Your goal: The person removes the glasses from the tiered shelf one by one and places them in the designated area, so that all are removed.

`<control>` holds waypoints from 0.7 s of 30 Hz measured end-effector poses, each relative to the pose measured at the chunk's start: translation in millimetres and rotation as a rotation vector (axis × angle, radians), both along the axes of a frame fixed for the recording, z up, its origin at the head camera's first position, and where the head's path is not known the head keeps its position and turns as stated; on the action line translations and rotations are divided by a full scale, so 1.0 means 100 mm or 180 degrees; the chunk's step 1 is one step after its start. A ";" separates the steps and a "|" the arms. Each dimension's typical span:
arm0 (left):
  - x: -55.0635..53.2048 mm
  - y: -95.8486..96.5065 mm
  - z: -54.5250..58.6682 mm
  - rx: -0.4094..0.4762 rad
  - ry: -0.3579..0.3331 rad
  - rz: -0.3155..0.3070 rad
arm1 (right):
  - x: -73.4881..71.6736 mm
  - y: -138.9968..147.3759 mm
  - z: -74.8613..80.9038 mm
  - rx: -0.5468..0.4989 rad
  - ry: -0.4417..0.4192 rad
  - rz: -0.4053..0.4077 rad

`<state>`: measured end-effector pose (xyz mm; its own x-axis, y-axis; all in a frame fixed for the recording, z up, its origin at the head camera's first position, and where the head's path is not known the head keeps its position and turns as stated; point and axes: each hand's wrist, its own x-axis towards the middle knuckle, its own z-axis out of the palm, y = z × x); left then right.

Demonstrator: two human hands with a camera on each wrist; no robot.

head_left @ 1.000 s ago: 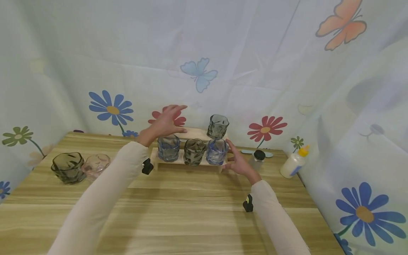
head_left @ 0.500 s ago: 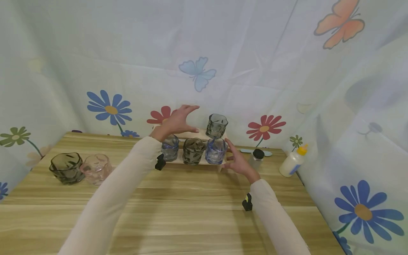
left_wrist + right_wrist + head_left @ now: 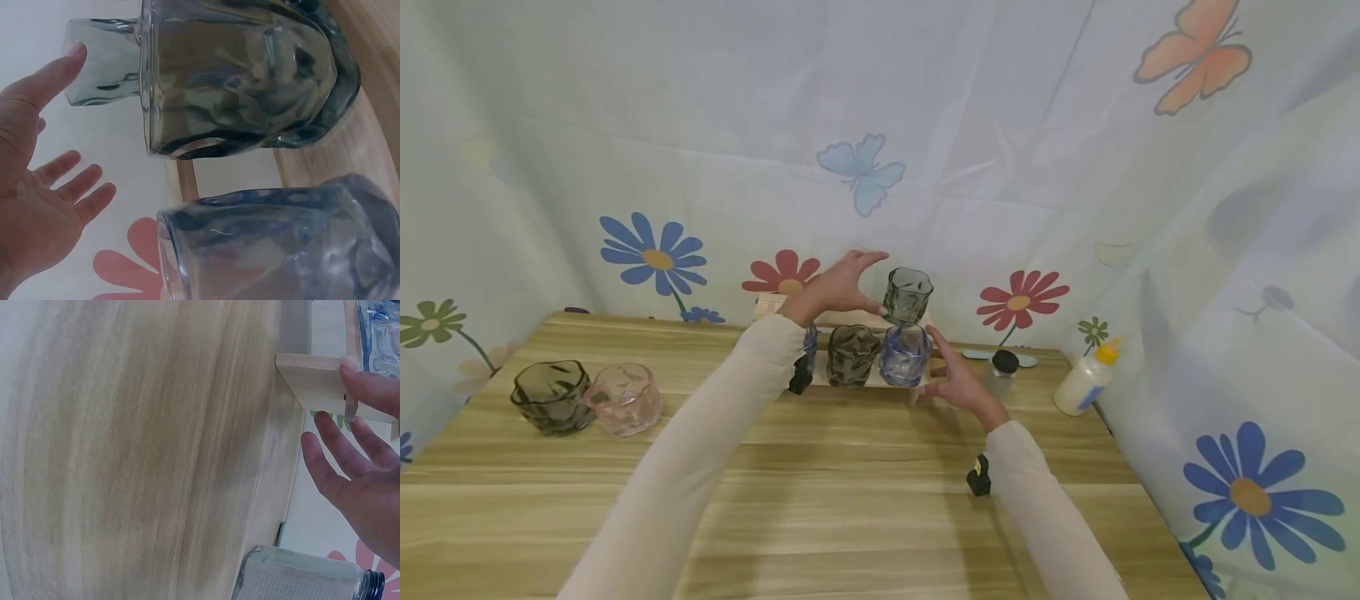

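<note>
A flowered curtain (image 3: 760,108) hangs behind the tabletop (image 3: 850,500). The right hand (image 3: 957,379), fingers apart, is at the rack's (image 3: 767,306) right end. The left hand (image 3: 837,290), spread wide, is just beside the grey glass (image 3: 908,295) on the upper step, three glasses (image 3: 853,358) in front. A dark glass (image 3: 552,400) and pink glass (image 3: 627,404) stand left; right, a blue-labelled bottle (image 3: 1081,386) and jar (image 3: 998,380), too blurred to read

right hand (image 3: 374,494) at wooden shelf (image 3: 312,367) | contact likely | blue glass (image 3: 384,342) partly cropped | dark-lidded jar (image 3: 300,576) on tabletop (image 3: 125,456)
</note>
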<state>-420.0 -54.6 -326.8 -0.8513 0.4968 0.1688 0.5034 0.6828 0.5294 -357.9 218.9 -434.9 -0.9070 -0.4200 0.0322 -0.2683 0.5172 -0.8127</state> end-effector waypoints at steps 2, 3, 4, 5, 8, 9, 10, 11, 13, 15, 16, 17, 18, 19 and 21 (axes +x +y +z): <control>-0.02 0.03 0.00 -0.0052 -0.0003 -0.0003 | 0.00 0.00 -0.01 0.0002 0.0013 0.0004; -0.03 0.04 0.00 -0.0077 0.0007 -0.0003 | 0.00 0.00 -0.01 0.0004 0.0017 -0.0002; -0.04 0.05 0.00 -0.0098 0.0015 -0.0003 | 0.00 0.00 -0.01 0.0010 0.0024 -0.0004; -0.05 0.07 0.00 -0.0114 0.0018 -0.0003 | 0.00 0.00 -0.01 0.0014 0.0033 -0.0006; -0.06 0.11 -0.01 -0.0145 0.0016 -0.0015 | 0.02 -0.01 0.03 0.0029 0.0027 -0.0009; -0.07 0.12 -0.01 -0.0141 0.0009 -0.0027 | 0.02 0.00 0.03 0.0023 0.0015 0.0009; -0.07 0.14 -0.02 -0.0140 -0.0007 -0.0033 | 0.02 0.00 0.04 0.0015 0.0014 0.0025; -0.08 0.15 -0.03 -0.0140 -0.0019 -0.0040 | 0.02 -0.01 0.04 0.0013 0.0018 0.0034; -0.08 0.18 -0.05 -0.0124 -0.0049 -0.0049 | 0.03 0.00 0.05 0.0013 0.0018 0.0041; -0.08 0.21 -0.06 -0.0095 -0.0081 -0.0053 | 0.01 0.00 0.01 0.0019 0.0042 0.0027; -0.08 0.22 -0.06 -0.0082 -0.0094 -0.0057 | 0.01 0.00 0.01 0.0028 0.0067 0.0016; -0.08 0.24 -0.06 -0.0062 -0.0103 -0.0069 | 0.01 0.01 0.01 0.0041 0.0083 0.0007; -0.08 0.25 -0.05 -0.0040 -0.0115 -0.0077 | 0.01 0.01 0.01 0.0051 0.0089 -0.0002; -0.08 0.27 -0.05 -0.0021 -0.0120 -0.0086 | 0.00 0.01 0.01 0.0054 0.0091 -0.0006; -0.09 0.30 -0.04 0.0025 -0.0157 -0.0096 | 0.00 0.01 0.01 0.0056 0.0099 -0.0025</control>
